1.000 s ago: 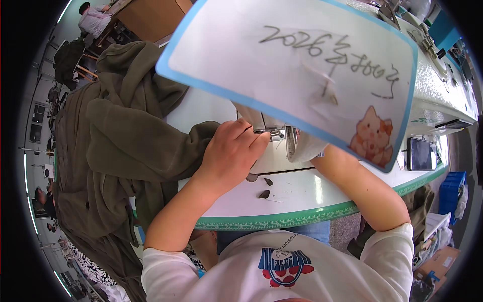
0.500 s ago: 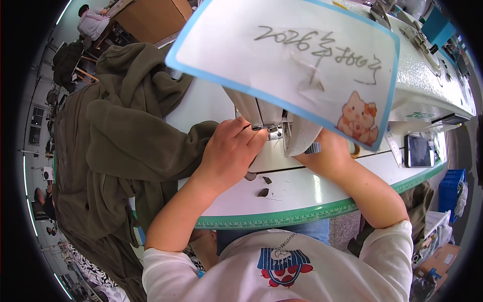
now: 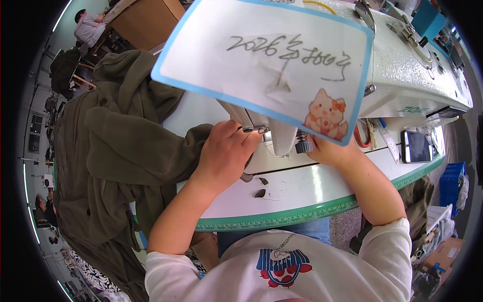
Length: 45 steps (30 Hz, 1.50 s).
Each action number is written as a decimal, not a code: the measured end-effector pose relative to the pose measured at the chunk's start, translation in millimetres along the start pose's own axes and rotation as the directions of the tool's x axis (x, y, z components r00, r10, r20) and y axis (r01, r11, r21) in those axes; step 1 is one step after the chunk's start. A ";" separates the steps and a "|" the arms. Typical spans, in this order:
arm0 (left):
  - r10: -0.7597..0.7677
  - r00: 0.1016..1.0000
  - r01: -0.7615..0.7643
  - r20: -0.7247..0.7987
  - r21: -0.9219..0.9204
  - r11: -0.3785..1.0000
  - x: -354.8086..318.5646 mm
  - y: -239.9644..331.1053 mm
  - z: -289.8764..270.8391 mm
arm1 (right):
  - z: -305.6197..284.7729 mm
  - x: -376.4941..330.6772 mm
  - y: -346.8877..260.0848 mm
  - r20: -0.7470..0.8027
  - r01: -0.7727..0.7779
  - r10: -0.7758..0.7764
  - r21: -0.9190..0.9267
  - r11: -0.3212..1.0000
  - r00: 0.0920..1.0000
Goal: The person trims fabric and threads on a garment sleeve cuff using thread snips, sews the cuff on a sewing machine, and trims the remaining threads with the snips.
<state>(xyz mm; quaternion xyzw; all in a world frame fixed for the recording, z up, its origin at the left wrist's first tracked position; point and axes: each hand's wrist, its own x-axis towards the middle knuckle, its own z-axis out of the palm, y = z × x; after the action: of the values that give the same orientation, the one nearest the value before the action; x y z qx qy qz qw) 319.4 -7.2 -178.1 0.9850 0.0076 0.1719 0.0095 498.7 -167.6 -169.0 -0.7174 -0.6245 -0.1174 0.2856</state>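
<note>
My left hand (image 3: 226, 153) is beside the needle area of a white sewing machine (image 3: 412, 75), fingers bent and pressed together. An olive-green fleece garment (image 3: 136, 146) runs from the left up to this hand, which grips its edge; the fingertips are partly hidden by the machine's head. My right hand (image 3: 329, 151) is on the other side of the head, near a dark ridged knob (image 3: 303, 143). Its fingers are mostly hidden behind the knob and a blue-edged card (image 3: 271, 60). The card, with handwriting and a cartoon cat, covers much of the machine.
Dark fabric scraps (image 3: 260, 193) lie on the white table near its green measuring-tape edge (image 3: 282, 218). At the right are red-handled scissors (image 3: 361, 137), a ruler (image 3: 387, 143) and a phone (image 3: 417, 147). A blue crate (image 3: 452, 189) stands beyond. Another person (image 3: 89, 27) sits far left.
The view has shifted a little, and the card sits further left in it, showing the red handle. My right hand is slightly further right of the machine's head; my left hand stays by the needle area.
</note>
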 end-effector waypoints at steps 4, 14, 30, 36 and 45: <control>-0.030 0.999 0.031 0.023 -0.053 0.998 3.7 0.5 0.5 | 4.4 0.0 1.9 -0.070 -0.016 0.014 -0.020 1.000 0.997; -0.013 0.999 0.014 0.038 -0.020 1.000 -3.6 2.3 -0.9 | 6.8 2.0 0.7 -0.036 -0.066 0.066 0.023 0.998 0.997; -0.007 1.000 0.007 -0.016 -0.022 1.000 1.7 3.1 -0.1 | 1.8 2.2 0.3 -0.068 -0.024 0.026 0.035 0.999 0.997; -0.020 0.999 0.020 0.031 0.000 1.000 3.4 -2.4 2.0 | 4.1 2.3 0.3 -0.089 -0.031 0.038 0.076 0.997 0.995; -0.060 0.998 0.061 0.035 -0.042 0.997 2.6 -6.1 3.8 | 6.3 -4.0 5.4 0.253 -0.135 0.153 -0.087 0.987 0.955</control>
<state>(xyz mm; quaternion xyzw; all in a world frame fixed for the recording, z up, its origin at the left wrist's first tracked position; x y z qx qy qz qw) 323.0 -1.1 -180.9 0.9867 0.0335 0.1548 0.0359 501.9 -167.7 -177.5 -0.7797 -0.5978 -0.0232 0.1845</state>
